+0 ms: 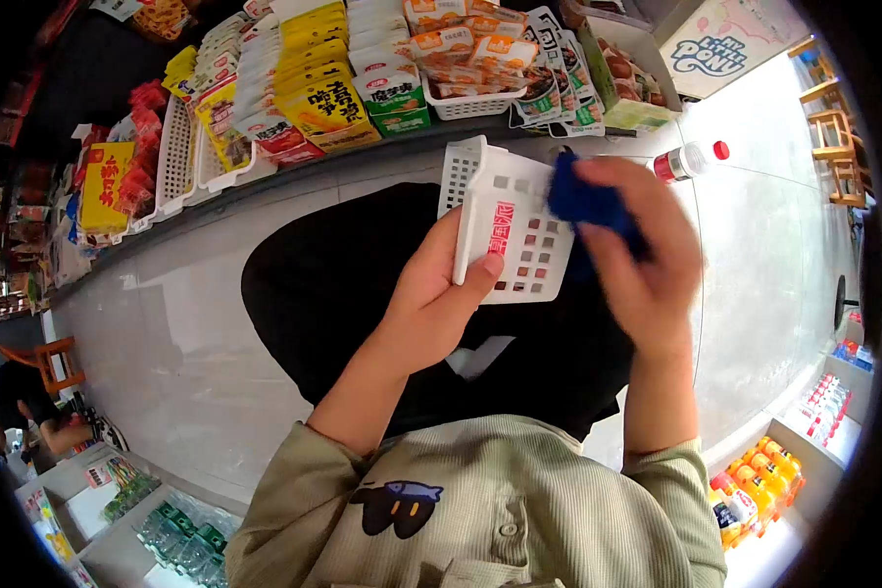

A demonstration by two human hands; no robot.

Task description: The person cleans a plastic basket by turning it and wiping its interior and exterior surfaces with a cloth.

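Observation:
My left hand (439, 284) grips a white plastic basket (519, 186) by its rim, thumb on the outer wall beside red printed characters. The basket is tilted on its side above my lap, and square holes run through its wall. My right hand (652, 245) is closed on a dark blue cloth (588, 201), which lies against the basket's right edge. That hand is smeared by motion. Part of the cloth hangs below the fingers.
Ahead, a low shelf holds yellow snack packets (323, 103), orange-labelled packets (470, 49) and white baskets (176, 157). A bottle (681, 162) stands on the tiled floor at right. Drink bottles (759, 485) sit in a bin at lower right. Another person (24, 402) is at far left.

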